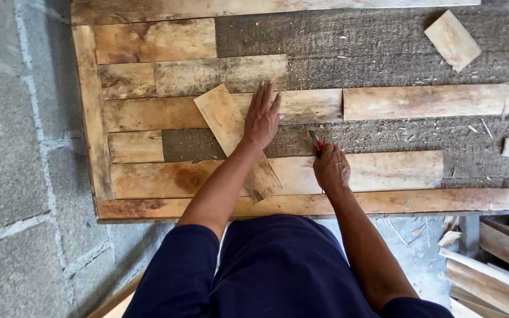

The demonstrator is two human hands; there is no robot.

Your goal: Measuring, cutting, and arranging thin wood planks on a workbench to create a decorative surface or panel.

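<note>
A: What is pressed under the left hand (262, 118)?

B: A loose wooden offcut (235, 139) is held down by it; the piece is laid aslant across the rows of planks, running from the upper left toward the near edge of the panel (378, 41); the fingers are stretched out flat and close together, the palm resting on the offcut's right edge and on the plank (207, 112) beneath; nothing is pinched.

A: And the right hand (331, 169)?

B: It is closed round a small tool with a red and green handle (315, 143); only the tool's top is seen above the knuckles, so its kind cannot be told; its tip is set against the bare grey backing, just at the upper edge of the long plank (378, 171) in the second row from the near edge.

A: How is the panel laid out?

B: A wooden frame strip (92, 112) is fixed along the left edge and another (301, 205) along the near edge; short and long planks are fitted in rows from the left edge; the right part of the backing is uncovered in several rows and strewn with shavings.

A: What else is seen?

B: A small square offcut (452, 39) is lying near the far right corner; another plank (426, 101) is set in the middle row toward the right edge; spare slats (496, 271) are piled on the floor beyond the near right corner; grey paving (13, 147) is seen to the left.
</note>
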